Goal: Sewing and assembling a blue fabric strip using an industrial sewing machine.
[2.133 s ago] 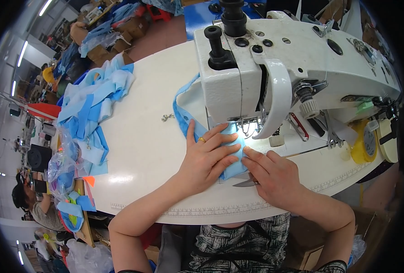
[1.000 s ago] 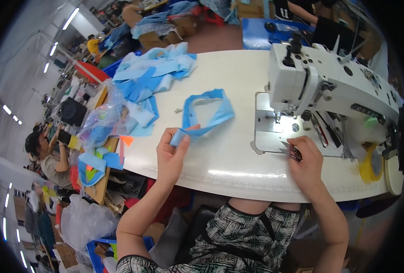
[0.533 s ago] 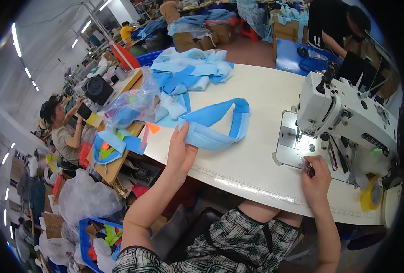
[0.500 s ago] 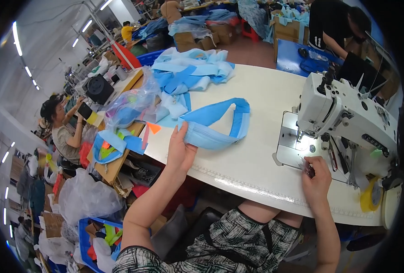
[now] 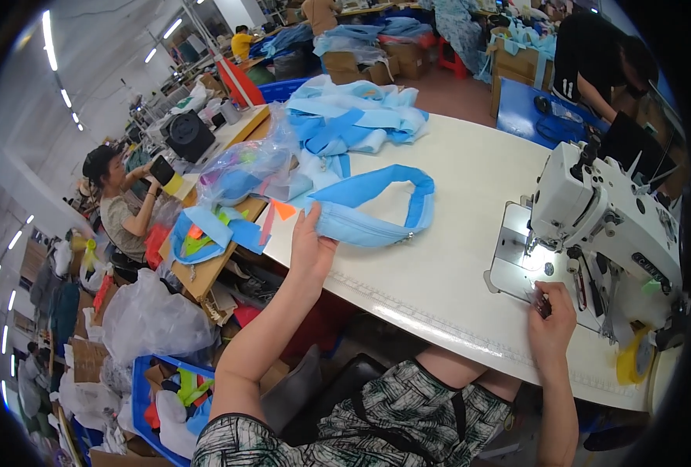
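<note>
My left hand grips the left end of a light blue fabric band, pinched between thumb and fingers. The band forms a loop with a zipper along its near side, and a small metal zipper pull shows at the right end. It is held over the white sewing table. My right hand is closed around a small dark tool, mostly hidden by the fingers, at the near edge of the metal plate of a white sewing machine. The machine's needle area is lit.
A heap of light blue fabric pieces covers the table's far left. Beside it lie a clear plastic bag and an orange scrap. Yellow tape sits at the right. A blue crate stands lower left. Other people work nearby.
The view has turned a little to the left, so the table and machine appear farther right. The band has turned slightly, bringing its zipper pull into sight. Both hands keep their grip.
</note>
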The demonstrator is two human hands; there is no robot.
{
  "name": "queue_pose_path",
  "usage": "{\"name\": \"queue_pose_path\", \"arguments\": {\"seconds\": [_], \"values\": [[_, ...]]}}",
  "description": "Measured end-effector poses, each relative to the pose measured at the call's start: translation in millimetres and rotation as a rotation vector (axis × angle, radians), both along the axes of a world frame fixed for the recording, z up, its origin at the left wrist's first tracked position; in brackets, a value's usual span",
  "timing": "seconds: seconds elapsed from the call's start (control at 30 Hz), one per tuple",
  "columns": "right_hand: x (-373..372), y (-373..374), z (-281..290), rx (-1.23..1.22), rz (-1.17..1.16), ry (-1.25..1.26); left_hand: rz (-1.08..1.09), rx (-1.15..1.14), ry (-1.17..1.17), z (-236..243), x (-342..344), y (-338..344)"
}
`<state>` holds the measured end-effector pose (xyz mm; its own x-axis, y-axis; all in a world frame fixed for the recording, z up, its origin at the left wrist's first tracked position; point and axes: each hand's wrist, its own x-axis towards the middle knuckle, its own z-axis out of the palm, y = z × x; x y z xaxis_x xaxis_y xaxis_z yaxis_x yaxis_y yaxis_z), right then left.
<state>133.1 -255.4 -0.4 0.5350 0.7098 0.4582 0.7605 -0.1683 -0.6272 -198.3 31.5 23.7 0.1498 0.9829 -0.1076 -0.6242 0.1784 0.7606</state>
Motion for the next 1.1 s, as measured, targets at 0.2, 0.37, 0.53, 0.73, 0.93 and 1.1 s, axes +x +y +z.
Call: {"name": "queue_pose_path", "arguments": {"seconds": [0.2,0.37,0.53,0.73,0.93,1.1], "values": [[2,1,-3,0.001,-0.068,0.118,0.01,0.018,0.001,-5,-7,3],[4,-2,2,-0.023,-0.211,0.045,-0.004,0.024,-0.016,-9,-13,5],[14,-4,-7,0.042,-0.201,-0.095,0.002,0.046,0.012,-13,-23,10],[3,-1,3,0.035,-0.219,0.039,-0.014,0.048,0.006,-12,-30,3],[12,-6,-2,0.061,-0.183,0.026,-0.06,0.021,-0.052,-15,-38,0],[13,-8,-2,0.053,-0.19,-0.141,-0.092,-0.007,-0.071,-6,-31,-23]]}}
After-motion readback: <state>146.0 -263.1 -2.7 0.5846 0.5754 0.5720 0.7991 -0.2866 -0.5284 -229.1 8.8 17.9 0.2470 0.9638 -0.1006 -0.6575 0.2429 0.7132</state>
